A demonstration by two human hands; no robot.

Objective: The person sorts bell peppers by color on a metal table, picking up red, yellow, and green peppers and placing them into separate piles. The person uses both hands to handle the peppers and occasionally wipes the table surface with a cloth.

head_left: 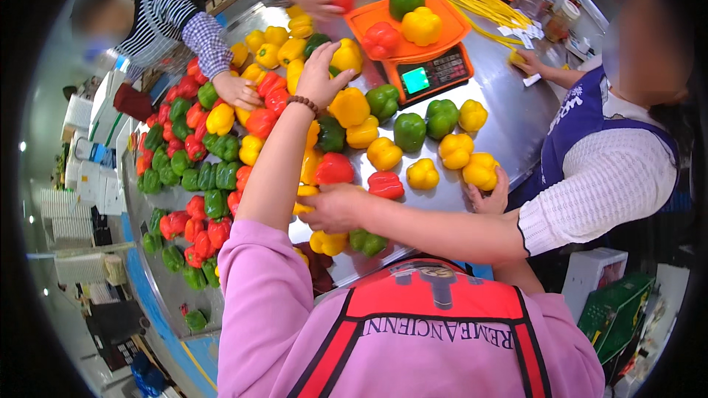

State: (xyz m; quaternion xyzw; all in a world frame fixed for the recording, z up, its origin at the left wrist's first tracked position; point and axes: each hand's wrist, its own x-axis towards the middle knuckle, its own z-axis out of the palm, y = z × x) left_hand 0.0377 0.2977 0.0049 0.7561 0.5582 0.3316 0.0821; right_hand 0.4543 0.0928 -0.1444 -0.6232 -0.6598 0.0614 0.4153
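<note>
My left hand (321, 79), with a beaded bracelet at its wrist, reaches over the pepper pile. Its fingers and thumb are apart beside a yellow bell pepper (349, 54); I cannot see firm contact. A green bell pepper (316, 43) lies just beyond the fingertips. At the right, my right hand (494, 193) is closed around the near side of another yellow bell pepper (480, 170) on the metal table (509, 121). More yellow and green peppers sit beside it. My right forearm is largely hidden under a co-worker's arm.
That co-worker's hand (332, 208) reaches across among the near peppers. Opposite, other people's hands (236, 91) handle peppers. An orange scale (431, 74) bears an orange tray (355, 21) with red, green and yellow peppers. Yellow strips (479, 0) lie behind; red and green peppers (210, 177) spread left.
</note>
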